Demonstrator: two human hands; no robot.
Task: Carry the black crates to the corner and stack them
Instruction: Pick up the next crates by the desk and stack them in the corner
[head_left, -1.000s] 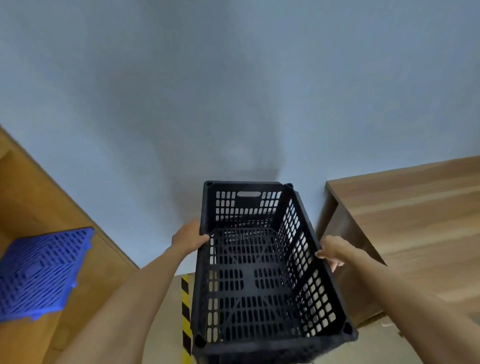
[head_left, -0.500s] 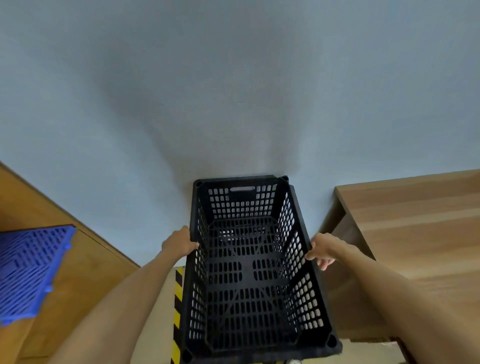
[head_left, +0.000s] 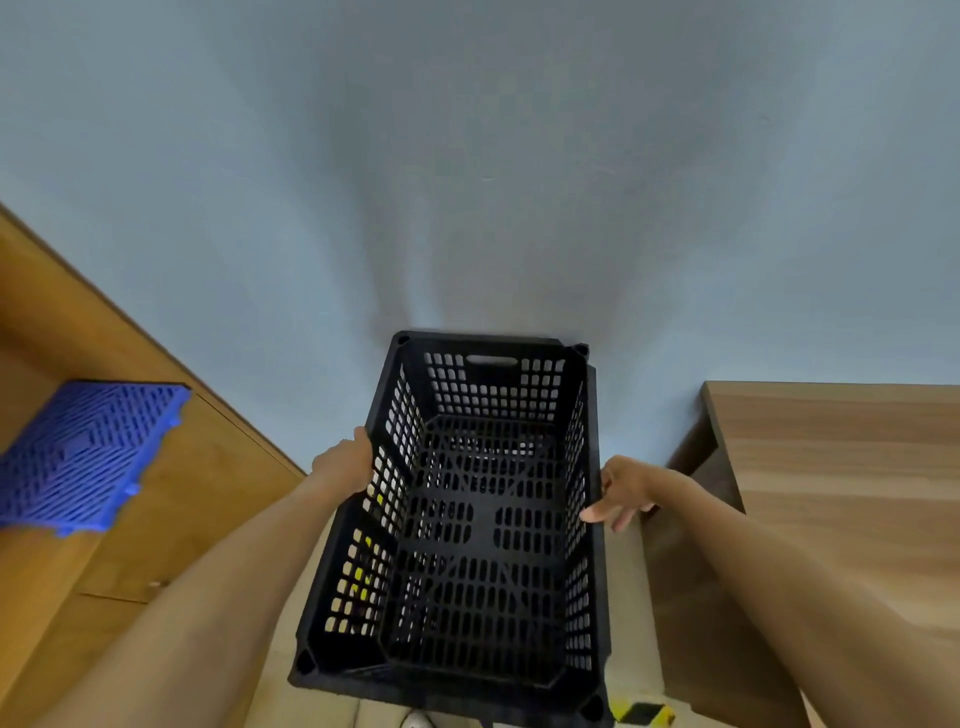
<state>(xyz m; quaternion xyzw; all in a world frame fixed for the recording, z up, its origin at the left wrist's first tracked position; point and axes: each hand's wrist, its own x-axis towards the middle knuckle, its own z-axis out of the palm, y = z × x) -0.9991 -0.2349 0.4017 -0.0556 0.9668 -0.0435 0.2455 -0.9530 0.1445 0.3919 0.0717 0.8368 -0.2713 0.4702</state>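
A black slatted crate (head_left: 467, 519) stands against the blue-grey wall, in the gap between two wooden pieces of furniture. A second black edge (head_left: 592, 374) shows just outside its far right corner, as of another crate beneath. My left hand (head_left: 345, 462) grips the crate's left rim, fingers curled over it. My right hand (head_left: 621, 491) is at the right rim with its fingers spread; only the fingertips touch the rim.
A wooden cabinet (head_left: 171, 493) on the left carries a blue plastic grid panel (head_left: 83, 457). A wooden table (head_left: 841, 493) stands close on the right. Yellow-black floor tape (head_left: 641, 713) shows below the crate. The wall (head_left: 467, 182) is directly behind.
The crate has sunk lower into the gap and straightened against the wall. My right hand's fingers have loosened from the rim and spread. My left hand keeps its grip.
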